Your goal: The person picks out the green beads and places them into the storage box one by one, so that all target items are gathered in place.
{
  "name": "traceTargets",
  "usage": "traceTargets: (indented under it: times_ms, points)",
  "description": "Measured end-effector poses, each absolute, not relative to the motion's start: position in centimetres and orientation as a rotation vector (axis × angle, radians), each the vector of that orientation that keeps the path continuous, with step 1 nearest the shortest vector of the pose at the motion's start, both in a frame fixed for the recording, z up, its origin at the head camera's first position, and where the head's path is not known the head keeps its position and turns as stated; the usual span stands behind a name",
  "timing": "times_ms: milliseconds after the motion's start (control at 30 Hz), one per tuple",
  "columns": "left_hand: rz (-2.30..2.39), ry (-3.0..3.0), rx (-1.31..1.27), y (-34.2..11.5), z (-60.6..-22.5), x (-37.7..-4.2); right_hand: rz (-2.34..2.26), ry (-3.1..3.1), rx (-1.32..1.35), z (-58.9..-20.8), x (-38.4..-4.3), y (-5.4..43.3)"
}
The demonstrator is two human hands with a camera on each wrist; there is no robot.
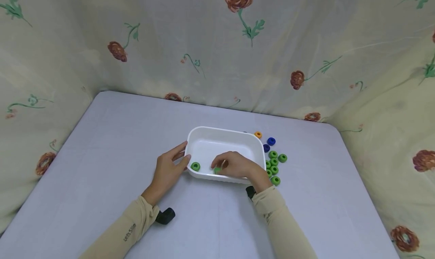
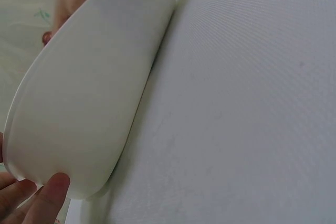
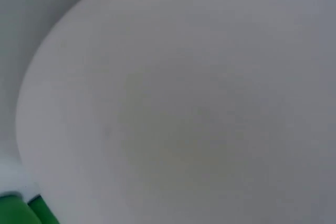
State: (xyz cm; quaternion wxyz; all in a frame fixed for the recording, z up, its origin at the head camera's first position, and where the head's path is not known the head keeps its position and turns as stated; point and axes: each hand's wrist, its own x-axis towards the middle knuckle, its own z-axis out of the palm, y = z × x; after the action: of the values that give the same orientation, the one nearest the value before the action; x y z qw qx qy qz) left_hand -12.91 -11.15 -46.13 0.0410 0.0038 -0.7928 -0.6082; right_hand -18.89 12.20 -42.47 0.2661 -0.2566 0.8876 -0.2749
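A white rectangular tray [image 1: 225, 129] with rounded corners stands on the table. At its left end my left hand [image 1: 168, 170] holds the rim and outer wall; those fingertips [image 2: 55, 184] show on the wall in the left wrist view. My right hand [image 1: 236, 164] reaches inside the tray, its fingers pinching a green bead [image 1: 217, 170] low near the front wall. Another green bead [image 1: 195, 166] lies in the front left corner. The tray's outer wall [image 3: 173, 103] fills most of the right wrist view, hiding the right fingers.
Right of the tray lie several loose green beads [image 1: 282, 158], blue beads [image 1: 271, 141] and an orange bead [image 1: 258, 134]. The tray's rim partly hides some. A pale cloth covers the table [image 1: 136, 119]; a flowered curtain [image 1: 210, 43] hangs behind it.
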Motion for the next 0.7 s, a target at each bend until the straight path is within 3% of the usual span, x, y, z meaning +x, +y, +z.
traceTargets:
  times_ms: [333,700]
  points:
    - [-1.849,-2.427,0.007,-11.2,-46.2,-13.0,-0.864,2.48,-0.516,-43.0,-19.2,10.8]
    - [-1.858,-2.434,0.007,-11.2,-46.0,-12.9,-0.814,2.598,-0.544,-43.6,-19.7,9.6]
